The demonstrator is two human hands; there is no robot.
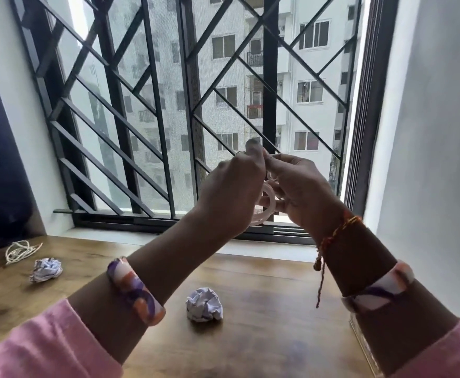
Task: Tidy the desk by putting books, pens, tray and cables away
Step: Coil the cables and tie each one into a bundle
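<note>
Both hands are working above the far edge of the desk [250, 336], raised in front of the window grille [147, 105]; the left hand [231, 195] is curling its fingers round the top of a coiled white cable [267, 205], and the right hand [297, 192] is pinching the same coil from the other side, so neither hand is free. The coil is hanging between the palms, well clear of the wood; it is looking smooth, rubbery and springy, bent into loose round loops, and my guess is that such loops are wanting to spring open; if either pinch is loosening while the end is being tucked, the coil is likely unwinding and dropping. The thread bracelet [332, 238] on the right wrist is dangling a loose tail, which could be snagging in the loops.

A second cable [19, 251], thin, cream and tangled, is lying near the far left corner of the desk; it is looking knot-prone. Two crumpled paper balls, one [46, 270] beside that tangle and one [204, 304] near the middle, are sitting light and faceted on the grained, matte wood; a careless sleeve could be sweeping them off.
</note>
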